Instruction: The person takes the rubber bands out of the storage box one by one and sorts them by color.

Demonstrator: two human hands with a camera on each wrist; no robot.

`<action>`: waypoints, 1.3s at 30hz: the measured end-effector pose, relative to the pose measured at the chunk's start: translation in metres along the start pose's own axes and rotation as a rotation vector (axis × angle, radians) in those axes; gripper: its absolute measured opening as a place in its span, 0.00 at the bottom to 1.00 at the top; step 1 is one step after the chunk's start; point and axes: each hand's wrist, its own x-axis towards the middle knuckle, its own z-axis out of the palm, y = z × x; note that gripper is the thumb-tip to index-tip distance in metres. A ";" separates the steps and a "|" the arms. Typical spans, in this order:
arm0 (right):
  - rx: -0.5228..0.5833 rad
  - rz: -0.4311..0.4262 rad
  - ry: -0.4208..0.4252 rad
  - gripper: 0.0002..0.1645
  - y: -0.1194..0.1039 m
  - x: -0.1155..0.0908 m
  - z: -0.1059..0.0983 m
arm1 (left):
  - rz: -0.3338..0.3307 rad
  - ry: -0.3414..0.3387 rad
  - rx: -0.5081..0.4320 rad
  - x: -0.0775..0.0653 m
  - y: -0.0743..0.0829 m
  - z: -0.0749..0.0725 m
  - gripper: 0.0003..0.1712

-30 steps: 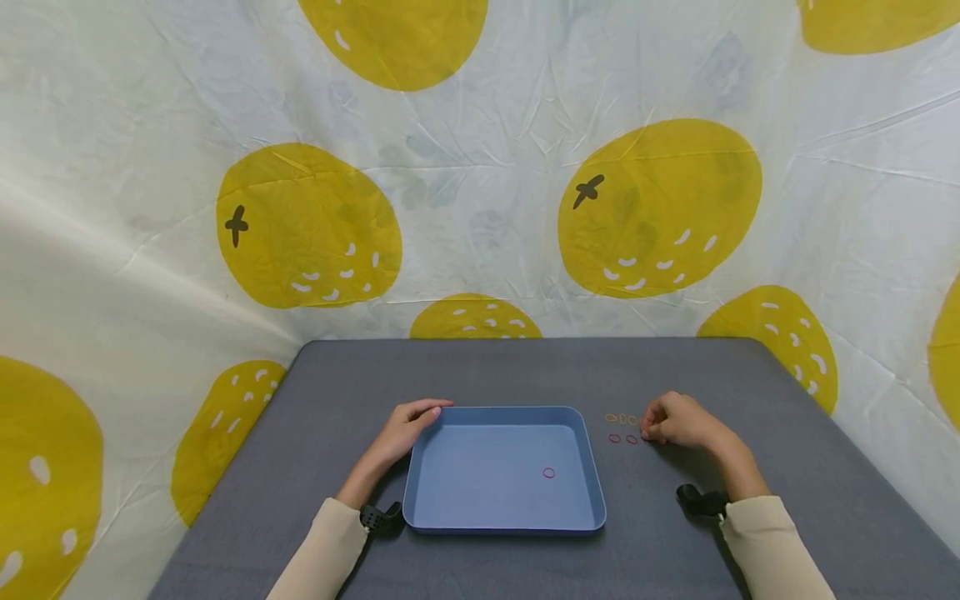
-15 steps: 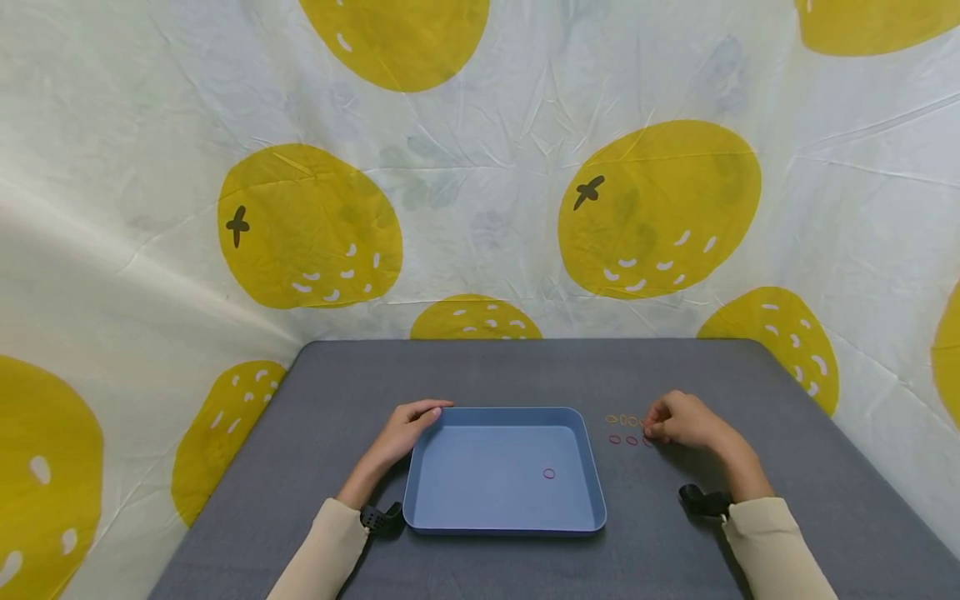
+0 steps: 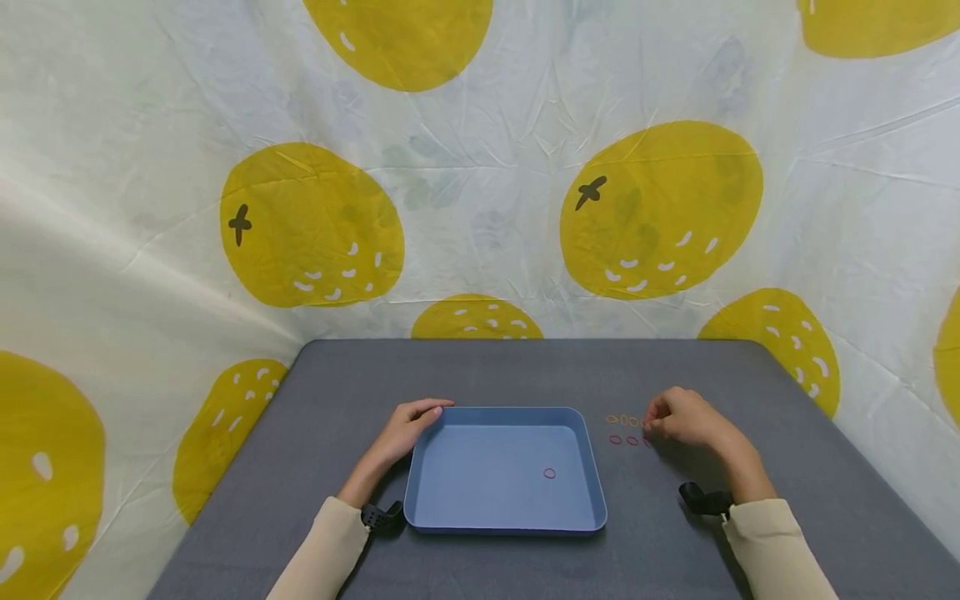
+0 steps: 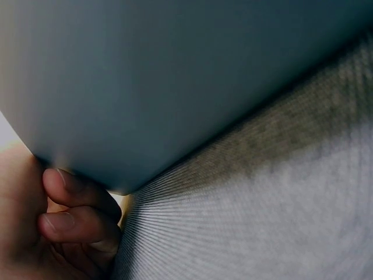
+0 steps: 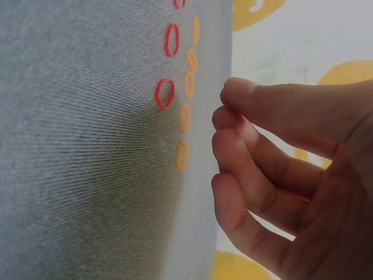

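A blue rectangular tray [image 3: 487,521] lies on the grey tabletop. My left hand [image 3: 402,429] grips its back left corner, thumb over the rim; in the left wrist view two curled fingers [image 4: 78,224] show beside the tray wall [image 4: 145,87]. My right hand [image 3: 682,417] hovers just right of two rows of small rubber bands, its fingers loosely bent and the thumb tip close to the index fingertip. Nothing shows between them. Orange rubber bands [image 5: 185,118] form the far row, and red rubber bands [image 5: 157,93] the nearer one.
One red rubber band [image 3: 544,473] lies inside the tray, right of its middle. Grey cloth [image 3: 480,375] covers the table. Behind it hangs a white curtain [image 3: 480,225] printed with yellow fruit. Each wrist wears a black camera strap [image 3: 705,498].
My right hand has shifted slightly right and up from the near end of the red row, uncovering more of the rubber bands. The left hand and tray have stayed put.
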 end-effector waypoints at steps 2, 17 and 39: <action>-0.001 -0.014 0.002 0.04 -0.005 0.000 -0.001 | 0.000 -0.001 0.000 0.000 0.000 0.000 0.19; 0.049 -0.158 -0.033 0.04 -0.057 0.003 -0.006 | -0.003 0.014 0.008 0.000 -0.002 -0.001 0.19; 0.054 -0.318 -0.089 0.03 -0.140 0.035 0.014 | 0.001 0.002 0.000 -0.003 0.007 0.000 0.19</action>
